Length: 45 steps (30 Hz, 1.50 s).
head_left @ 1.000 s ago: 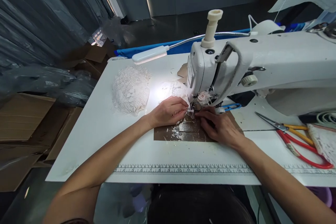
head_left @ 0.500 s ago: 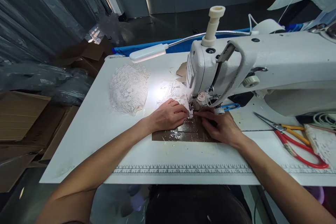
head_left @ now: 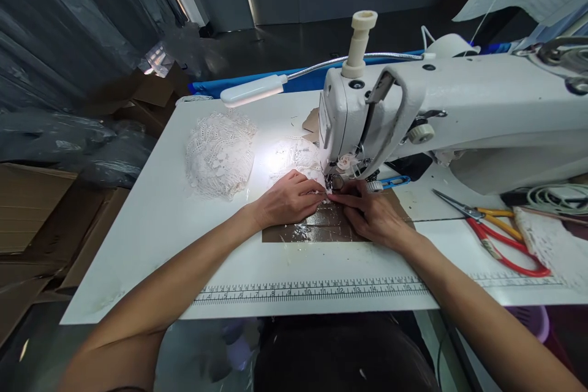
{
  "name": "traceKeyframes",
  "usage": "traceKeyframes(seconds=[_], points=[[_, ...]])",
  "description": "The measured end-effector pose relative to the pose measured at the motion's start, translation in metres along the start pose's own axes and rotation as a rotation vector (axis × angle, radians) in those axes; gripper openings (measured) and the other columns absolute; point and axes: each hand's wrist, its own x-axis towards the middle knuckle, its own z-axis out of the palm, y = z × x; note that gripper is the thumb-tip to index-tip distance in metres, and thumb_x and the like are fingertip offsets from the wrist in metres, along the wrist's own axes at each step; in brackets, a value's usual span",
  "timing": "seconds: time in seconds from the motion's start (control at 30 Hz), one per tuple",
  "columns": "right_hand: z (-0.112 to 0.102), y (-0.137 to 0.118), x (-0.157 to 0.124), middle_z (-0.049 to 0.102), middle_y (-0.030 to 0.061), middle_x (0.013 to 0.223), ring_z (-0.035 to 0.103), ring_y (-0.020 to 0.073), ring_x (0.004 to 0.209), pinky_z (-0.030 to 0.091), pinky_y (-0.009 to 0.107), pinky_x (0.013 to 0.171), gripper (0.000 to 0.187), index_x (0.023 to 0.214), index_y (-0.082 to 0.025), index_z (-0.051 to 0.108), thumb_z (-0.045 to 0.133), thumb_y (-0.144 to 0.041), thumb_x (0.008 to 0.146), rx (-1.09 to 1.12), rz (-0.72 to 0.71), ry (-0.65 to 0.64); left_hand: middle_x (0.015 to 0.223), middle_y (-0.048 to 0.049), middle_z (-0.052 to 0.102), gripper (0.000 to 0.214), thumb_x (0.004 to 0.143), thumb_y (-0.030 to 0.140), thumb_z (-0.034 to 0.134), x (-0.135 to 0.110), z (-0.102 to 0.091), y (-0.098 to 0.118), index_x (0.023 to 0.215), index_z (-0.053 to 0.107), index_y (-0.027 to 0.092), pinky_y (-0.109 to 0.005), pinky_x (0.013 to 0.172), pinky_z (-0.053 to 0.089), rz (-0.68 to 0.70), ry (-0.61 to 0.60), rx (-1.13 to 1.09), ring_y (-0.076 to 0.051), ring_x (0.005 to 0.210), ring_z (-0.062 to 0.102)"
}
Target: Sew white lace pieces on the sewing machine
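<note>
A piece of white lace (head_left: 298, 150) lies under the needle end of a white sewing machine (head_left: 381, 116). My left hand (head_left: 294, 198) is closed on the near edge of the lace, fingers bent down just left of the presser foot (head_left: 329, 182). From the right, my right hand (head_left: 374, 214) reaches in, its index fingertip meeting my left fingertips at the lace edge in front of the foot. It pinches there, though the exact grip is partly hidden. Both hands rest over a shiny brown taped sheet (head_left: 316, 231) on the table.
A heap of white lace (head_left: 220, 156) sits to the left on the white table (head_left: 151, 245). A lit lamp (head_left: 252, 90) hangs above. Red-handled scissors (head_left: 500, 245) and a yellow-handled tool (head_left: 498, 220) lie right. A printed ruler (head_left: 307, 291) runs along the front edge. Cardboard boxes (head_left: 37, 208) stand left.
My right hand has drawn closer to my left hand, and their fingertips now meet at the lace. Less lace shows in front of the foot. The whole view has shifted slightly.
</note>
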Motion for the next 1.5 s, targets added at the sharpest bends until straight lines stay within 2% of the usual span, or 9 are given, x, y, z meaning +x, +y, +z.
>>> traceKeyframes(seconds=[0.17, 0.33, 0.57, 0.9, 1.07, 1.2, 1.37, 1.5], points=[[0.001, 0.0, 0.0, 0.052, 0.0135, 0.111, 0.06, 0.0246, 0.096, 0.053, 0.045, 0.087, 0.034, 0.117, -0.022, 0.069, 0.048, -0.02, 0.091, -0.011, -0.019, 0.004, 0.102, -0.0027, 0.071, 0.01, 0.092, 0.016, 0.055, 0.001, -0.002, 0.001, 0.095, 0.065, 0.019, -0.03, 0.072, 0.045, 0.012, -0.022, 0.007, -0.014, 0.079, 0.059], [0.001, 0.001, -0.001, 0.053, 0.0118, 0.112, 0.06, 0.0232, 0.097, 0.053, 0.043, 0.087, 0.036, 0.12, -0.025, 0.068, 0.048, -0.02, 0.09, 0.0, -0.008, -0.001, 0.101, -0.0037, 0.07, 0.013, 0.093, 0.018, 0.053, 0.002, -0.003, 0.0, 0.093, 0.066, 0.019, -0.031, 0.071, 0.043, 0.012, -0.057, 0.034, -0.014, 0.076, 0.057], [-0.001, -0.004, 0.002, 0.055, 0.0111, 0.109, 0.059, 0.0237, 0.096, 0.054, 0.044, 0.084, 0.037, 0.116, -0.025, 0.07, 0.048, -0.017, 0.088, -0.064, -0.067, 0.008, 0.102, -0.0039, 0.07, 0.015, 0.092, 0.018, 0.052, 0.003, -0.006, 0.002, 0.092, 0.067, 0.019, -0.034, 0.073, 0.041, 0.035, -0.063, 0.049, -0.015, 0.074, 0.055], [-0.005, -0.015, 0.0, 0.056, 0.0132, 0.115, 0.058, 0.0268, 0.1, 0.055, 0.046, 0.082, 0.037, 0.12, -0.022, 0.066, 0.047, -0.015, 0.088, -0.151, -0.053, -0.038, 0.103, -0.0054, 0.068, 0.019, 0.092, 0.026, 0.05, 0.004, -0.013, 0.007, 0.09, 0.067, 0.018, -0.043, 0.095, 0.04, 0.014, -0.144, 0.035, -0.016, 0.078, 0.059], [-0.005, -0.019, 0.004, 0.06, 0.0155, 0.107, 0.059, 0.0283, 0.098, 0.055, 0.045, 0.079, 0.036, 0.118, -0.017, 0.066, 0.045, -0.015, 0.089, -0.183, -0.054, -0.05, 0.105, -0.0067, 0.067, 0.021, 0.091, 0.029, 0.05, 0.003, -0.014, 0.005, 0.097, 0.067, 0.017, -0.048, 0.099, 0.038, 0.015, -0.188, 0.043, -0.019, 0.083, 0.06], [-0.004, -0.022, 0.007, 0.062, 0.0158, 0.101, 0.058, 0.0307, 0.096, 0.054, 0.045, 0.075, 0.037, 0.12, -0.017, 0.064, 0.043, -0.014, 0.089, -0.243, -0.073, -0.062, 0.111, -0.0089, 0.065, 0.027, 0.092, 0.034, 0.05, 0.002, -0.015, 0.003, 0.105, 0.066, 0.017, -0.051, 0.102, 0.036, -0.009, -0.227, 0.049, -0.022, 0.089, 0.06], [0.002, -0.025, 0.009, 0.06, 0.0202, 0.105, 0.059, 0.0328, 0.095, 0.051, 0.047, 0.075, 0.038, 0.12, -0.014, 0.062, 0.041, -0.013, 0.089, -0.365, -0.034, -0.061, 0.12, -0.0116, 0.061, 0.032, 0.093, 0.037, 0.049, 0.002, -0.015, 0.001, 0.11, 0.065, 0.016, -0.052, 0.104, 0.035, -0.029, -0.253, 0.054, -0.023, 0.094, 0.059], [0.004, -0.026, 0.008, 0.061, 0.0195, 0.108, 0.059, 0.0336, 0.094, 0.051, 0.046, 0.071, 0.039, 0.12, -0.016, 0.061, 0.041, -0.014, 0.087, -0.41, 0.005, -0.08, 0.119, -0.0114, 0.06, 0.034, 0.091, 0.039, 0.053, 0.002, -0.015, 0.0, 0.112, 0.065, 0.015, -0.05, 0.1, 0.038, -0.056, -0.25, 0.039, -0.024, 0.094, 0.058]])
